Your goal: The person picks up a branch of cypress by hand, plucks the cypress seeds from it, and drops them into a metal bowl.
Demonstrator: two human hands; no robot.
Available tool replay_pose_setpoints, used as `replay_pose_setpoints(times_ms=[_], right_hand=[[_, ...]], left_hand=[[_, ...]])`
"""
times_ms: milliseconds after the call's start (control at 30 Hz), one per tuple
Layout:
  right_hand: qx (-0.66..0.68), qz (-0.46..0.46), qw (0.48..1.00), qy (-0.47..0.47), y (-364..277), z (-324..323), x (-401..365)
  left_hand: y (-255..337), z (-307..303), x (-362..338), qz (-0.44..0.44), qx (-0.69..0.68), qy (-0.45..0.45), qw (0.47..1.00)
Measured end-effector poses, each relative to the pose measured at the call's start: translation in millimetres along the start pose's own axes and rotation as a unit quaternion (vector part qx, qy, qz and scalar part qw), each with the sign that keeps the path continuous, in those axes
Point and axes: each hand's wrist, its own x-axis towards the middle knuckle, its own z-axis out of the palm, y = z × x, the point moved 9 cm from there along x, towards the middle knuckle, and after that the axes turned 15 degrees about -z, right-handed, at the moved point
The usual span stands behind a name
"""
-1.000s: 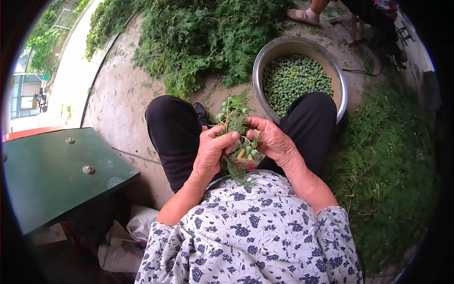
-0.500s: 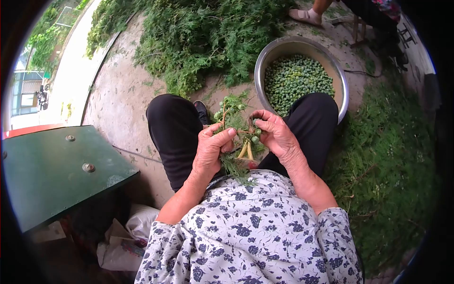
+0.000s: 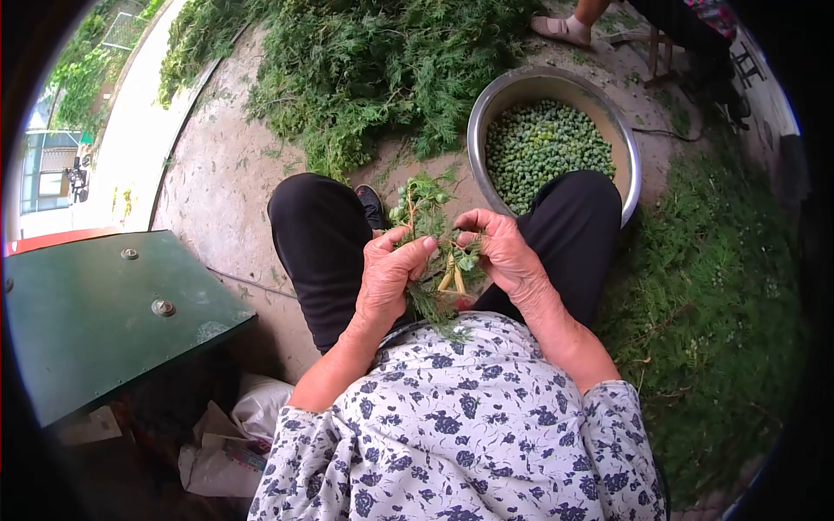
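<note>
Between my knees, my left hand (image 3: 393, 271) is closed around a leafy evergreen sprig (image 3: 413, 213). Small round green cones (image 3: 398, 214) sit on its upper part, and flat green foliage hangs below the fist. My right hand (image 3: 502, 247) is close by on the right, thumb and fingers pinched together beside a side twig with more green cones (image 3: 467, 260). What lies between those fingertips is too small and hidden to make out. Past my right knee stands a wide metal basin (image 3: 476, 143) holding a heap of loose green cones (image 3: 547, 152).
A large pile of cut evergreen branches (image 3: 382, 78) lies ahead, and more branches (image 3: 704, 286) cover the ground at right. A green metal-topped table (image 3: 122, 304) stands at left, with bags (image 3: 221, 456) under it. Another person's foot (image 3: 563, 30) shows beyond the basin.
My right fingertips have shifted slightly up and left, and the cones on the side twig have turned and dropped a little. My left hand keeps its hold on the sprig, almost unmoved.
</note>
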Motion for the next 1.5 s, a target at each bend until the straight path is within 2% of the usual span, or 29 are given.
replay_pose_setpoints(times_ms=[67, 100, 200, 300, 367, 467, 633, 733, 800, 833, 900, 1067, 1200, 1267, 1367, 1500], right_hand=[[-0.043, -0.054, 0.994, 0.085, -8, -13, 0], [-0.043, -0.054, 0.994, 0.084, -10, -15, 1], [-0.042, -0.081, 0.982, 0.163, -27, -35, -1], [-0.007, -0.033, 0.989, 0.142, -20, -26, -3], [-0.01, -0.019, 0.986, 0.166, -20, -24, -6], [0.047, 0.027, 0.997, 0.052, -9, -9, -3], [0.044, 0.042, 0.997, 0.048, 0, -5, -4], [0.08, 0.007, 0.997, 0.008, -13, 0, 0], [0.041, -0.031, 0.998, 0.035, -25, -7, 1], [0.04, -0.031, 0.998, 0.035, -28, -6, 0], [-0.007, -0.07, 0.997, 0.033, -37, -6, 0], [-0.077, -0.08, 0.993, 0.029, -35, 5, 0], [-0.162, -0.091, 0.982, 0.021, -33, 22, -1], [-0.221, -0.104, 0.97, 0.008, -33, 24, 0], [-0.238, -0.094, 0.966, 0.02, -30, 21, 0], [-0.17, -0.121, 0.975, 0.074, -34, 1, 1]], left_hand=[[-1, -1, 0, 0.009, -0.01, 0.006, 1.0], [-1, -2, 0, 0.018, -0.02, 0.012, 1.0], [11, 0, -6, 0.037, -0.026, 0.009, 0.999], [10, -1, -3, 0.029, -0.06, -0.009, 0.998], [9, -1, 0, 0.015, -0.085, -0.02, 0.996], [4, -3, 4, -0.003, -0.105, -0.034, 0.994], [3, 0, 3, -0.014, -0.106, -0.039, 0.993], [5, -5, 5, -0.001, -0.115, -0.031, 0.993], [11, -12, 3, 0.034, -0.09, 0.028, 0.995], [11, -11, 2, 0.034, -0.091, 0.028, 0.995], [16, -20, -2, 0.059, -0.014, 0.107, 0.992], [21, -3, 2, 0.113, 0.0, 0.051, 0.992], [25, 24, -4, 0.102, -0.048, 0.005, 0.994], [23, 23, -1, 0.114, -0.038, 0.021, 0.993], [24, 19, 1, 0.128, -0.012, 0.043, 0.991], [26, 0, 2, 0.146, -0.016, 0.111, 0.983]])
